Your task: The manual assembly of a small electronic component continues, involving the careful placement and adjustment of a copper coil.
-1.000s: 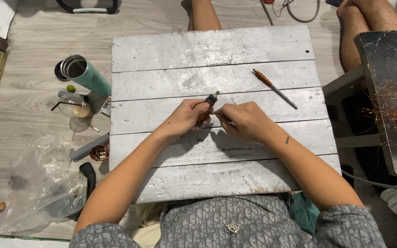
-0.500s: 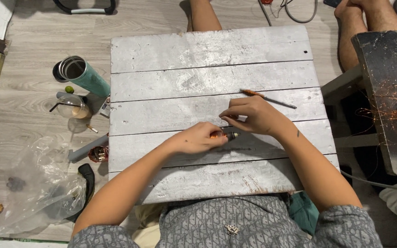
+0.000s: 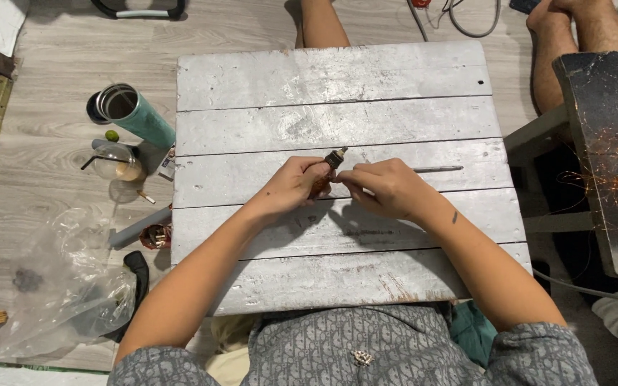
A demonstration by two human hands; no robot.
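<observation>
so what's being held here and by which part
A small brown tool handle with a metal chuck tip is held by its brown body in the left hand; the right hand pinches beside it. Exact contact is hidden.

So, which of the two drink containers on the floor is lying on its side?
The teal metal tumbler, tipped over with its open mouth facing left; the clear glass cup beside it stands upright.

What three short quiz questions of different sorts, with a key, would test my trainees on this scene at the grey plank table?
1. True or false: both hands are at the small brown tool with a metal tip.
2. Which lies right of the right hand: A thin metal rod, B scissors, C cup?
3. What stands on the floor left of the table?

Key
1. True: left hand, right hand, tool.
2. A, thin metal rod on the grey plank table.
3. Teal metal tumbler.
</observation>
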